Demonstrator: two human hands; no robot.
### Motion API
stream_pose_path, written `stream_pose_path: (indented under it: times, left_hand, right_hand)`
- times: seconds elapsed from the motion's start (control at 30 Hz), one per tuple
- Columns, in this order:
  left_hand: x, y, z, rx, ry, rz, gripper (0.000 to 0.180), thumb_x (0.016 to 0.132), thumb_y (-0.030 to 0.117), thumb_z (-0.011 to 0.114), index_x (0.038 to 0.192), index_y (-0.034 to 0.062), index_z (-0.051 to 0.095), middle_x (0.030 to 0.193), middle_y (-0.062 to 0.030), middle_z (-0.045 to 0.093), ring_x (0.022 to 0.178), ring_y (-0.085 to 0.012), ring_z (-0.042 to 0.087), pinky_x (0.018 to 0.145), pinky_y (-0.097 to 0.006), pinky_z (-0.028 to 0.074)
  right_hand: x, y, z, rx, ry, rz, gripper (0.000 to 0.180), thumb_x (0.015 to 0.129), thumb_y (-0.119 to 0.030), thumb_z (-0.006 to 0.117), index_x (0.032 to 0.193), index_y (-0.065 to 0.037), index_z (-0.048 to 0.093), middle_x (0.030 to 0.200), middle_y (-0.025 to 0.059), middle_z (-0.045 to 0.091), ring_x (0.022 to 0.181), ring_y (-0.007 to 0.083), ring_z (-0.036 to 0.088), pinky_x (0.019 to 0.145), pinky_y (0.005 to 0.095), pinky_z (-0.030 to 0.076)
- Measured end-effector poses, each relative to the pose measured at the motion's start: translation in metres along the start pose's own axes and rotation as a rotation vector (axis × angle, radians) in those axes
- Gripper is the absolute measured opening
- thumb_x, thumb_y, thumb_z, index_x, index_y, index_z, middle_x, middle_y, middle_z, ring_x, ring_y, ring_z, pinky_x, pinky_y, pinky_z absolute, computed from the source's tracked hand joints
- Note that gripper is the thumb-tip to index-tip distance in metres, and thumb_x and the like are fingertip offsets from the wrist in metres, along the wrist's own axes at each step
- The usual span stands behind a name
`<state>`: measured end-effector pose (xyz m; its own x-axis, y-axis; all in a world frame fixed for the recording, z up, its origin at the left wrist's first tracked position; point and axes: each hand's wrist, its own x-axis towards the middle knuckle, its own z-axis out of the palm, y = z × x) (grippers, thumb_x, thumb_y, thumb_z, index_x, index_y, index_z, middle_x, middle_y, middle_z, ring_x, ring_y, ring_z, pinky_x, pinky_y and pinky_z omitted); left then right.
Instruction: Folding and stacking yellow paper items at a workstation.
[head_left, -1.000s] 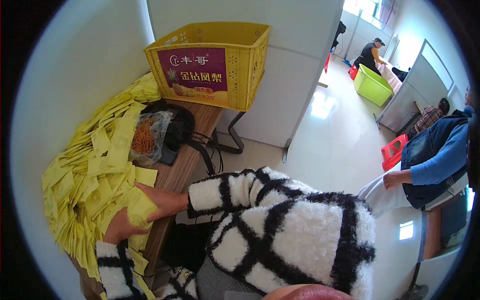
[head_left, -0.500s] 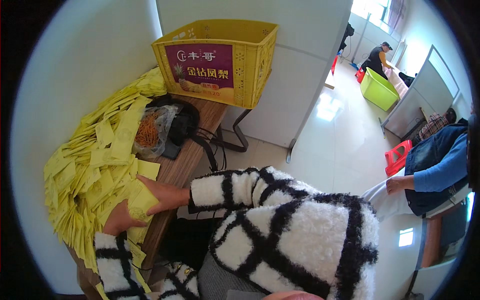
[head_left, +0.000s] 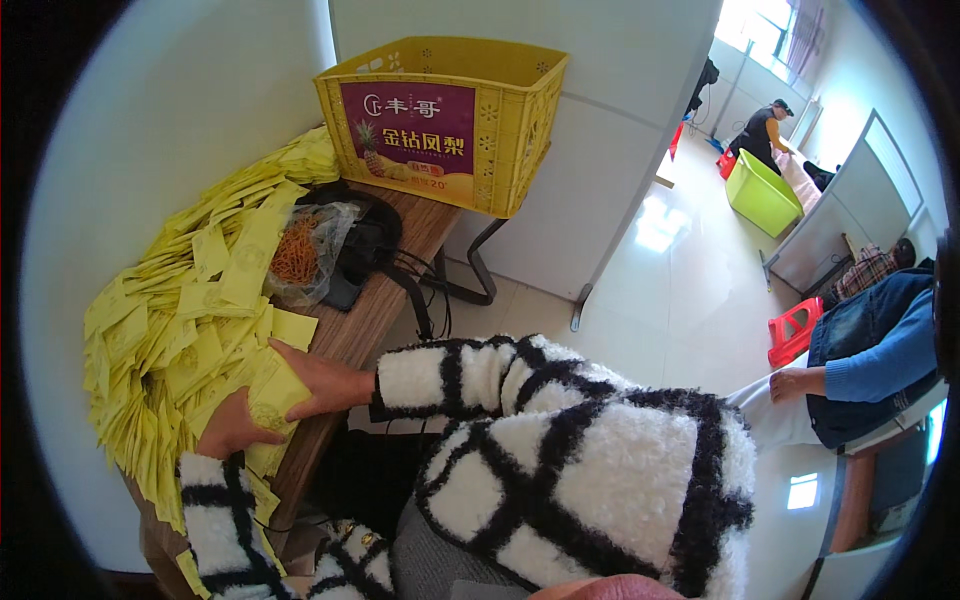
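Holding yellow slips (head_left: 275, 388) pinched between left hand (head_left: 238, 425) and right hand (head_left: 318, 382), at the right side of the heap (head_left: 150, 350), near the edge of the surface (head_left: 370, 312) — probably squaring a bundle. Calling next, by all appearances, for level edges and steady pressure — without disturbing the heap.

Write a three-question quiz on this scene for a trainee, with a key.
1. True or false: the rectangular yellow plastic crate rests on the brown wooden table.

2. The crumpled clear plastic bag holds: (a) white rope, (b) thin orange strands, (c) green leaves.

3. Fill in: of the bare left hand and bare right hand holding printed yellow paper, the ____ one is nearer the crate.

Key: 1. True. 2. (b). 3. Right.
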<state>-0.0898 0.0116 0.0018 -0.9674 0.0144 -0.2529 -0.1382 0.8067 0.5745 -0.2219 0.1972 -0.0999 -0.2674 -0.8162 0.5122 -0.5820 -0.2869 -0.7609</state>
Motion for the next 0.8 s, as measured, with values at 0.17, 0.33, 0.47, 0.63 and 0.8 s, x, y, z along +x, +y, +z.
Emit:
stream_pose_path:
  times: [0.17,0.33,0.47,0.63,0.8]
  left_hand:
    - [0.002,-0.007,0.002,0.003,0.009,0.035,0.089,0.049,0.020,0.094,0.128,0.0010,0.056,0.120,-0.0160,0.064,0.113,-0.0322,0.059,0.099,-0.037,0.045]
    - [0.002,0.002,0.000,-0.059,-0.025,0.043,0.087,0.050,0.019,0.093,0.127,0.0011,0.057,0.119,-0.0155,0.065,0.111,-0.0324,0.060,0.097,-0.038,0.046]
    - [0.000,0.012,-0.002,0.007,-0.039,0.030,0.083,0.051,0.017,0.092,0.124,0.0007,0.058,0.117,-0.0156,0.066,0.110,-0.0329,0.060,0.096,-0.038,0.046]
    - [-0.002,0.012,-0.002,0.038,0.004,0.050,0.082,0.050,0.017,0.092,0.123,0.0006,0.059,0.116,-0.0154,0.066,0.109,-0.0327,0.060,0.096,-0.038,0.047]
    - [-0.006,0.010,-0.001,-0.010,-0.009,-0.004,0.083,0.049,0.017,0.092,0.123,0.0006,0.059,0.116,-0.0153,0.066,0.108,-0.0327,0.061,0.095,-0.038,0.047]
  right_hand:
    - [0.001,0.002,0.001,0.002,-0.018,0.039,0.128,0.072,-0.041,0.084,0.154,0.004,-0.005,0.153,0.0329,0.024,0.143,0.0408,0.030,0.117,0.0398,0.028]
    - [0.000,0.005,0.000,-0.014,0.008,-0.020,0.128,0.072,-0.039,0.085,0.153,0.005,-0.004,0.152,0.0336,0.027,0.142,0.0412,0.031,0.117,0.0403,0.028]
    - [-0.001,-0.005,-0.004,0.005,-0.008,0.024,0.124,0.073,-0.037,0.083,0.153,0.006,-0.001,0.150,0.0320,0.030,0.140,0.0405,0.035,0.114,0.0403,0.031]
    - [0.001,-0.004,-0.002,-0.031,0.007,-0.007,0.125,0.073,-0.037,0.084,0.153,0.006,-0.001,0.149,0.0325,0.033,0.138,0.0408,0.038,0.113,0.0403,0.033]
    - [0.001,-0.005,0.000,-0.040,-0.009,0.013,0.124,0.073,-0.035,0.084,0.153,0.006,-0.001,0.148,0.0330,0.033,0.138,0.0411,0.038,0.113,0.0406,0.033]
